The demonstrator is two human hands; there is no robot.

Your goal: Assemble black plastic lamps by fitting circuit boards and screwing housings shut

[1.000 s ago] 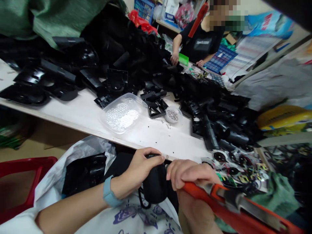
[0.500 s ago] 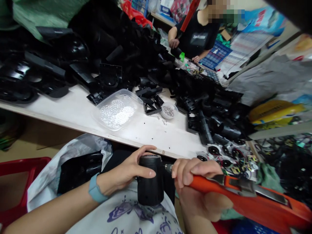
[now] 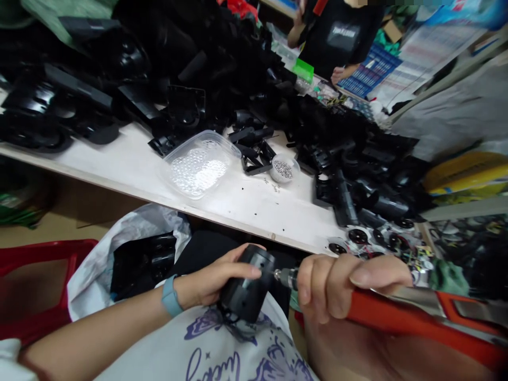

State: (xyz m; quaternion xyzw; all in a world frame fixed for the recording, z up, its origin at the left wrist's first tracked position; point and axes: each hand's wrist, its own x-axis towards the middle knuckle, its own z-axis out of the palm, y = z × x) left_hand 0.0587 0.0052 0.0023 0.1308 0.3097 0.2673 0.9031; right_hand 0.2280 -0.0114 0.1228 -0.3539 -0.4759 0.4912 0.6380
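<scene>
My left hand (image 3: 216,278) is wrapped round a black cylindrical plastic part (image 3: 248,288) held in my lap, tilted to the right. My right hand (image 3: 345,283) grips an orange electric screwdriver (image 3: 420,320). The screwdriver's metal bit (image 3: 283,275) touches the upper end of the black part. A blue band is on my left wrist (image 3: 170,296). Both hands sit just below the front edge of the white table (image 3: 254,209).
A clear tub of small clear beads (image 3: 200,169) and a small cup of screws (image 3: 283,169) stand on the table. Piles of black plastic parts (image 3: 198,69) cover its back and right. A white bag of black parts (image 3: 138,259) and a red crate (image 3: 35,286) are at my left. Another person (image 3: 341,37) works across the table.
The black part has tipped from upright to leaning right. The screwdriver bit has come onto its upper end. My view shifted slightly.
</scene>
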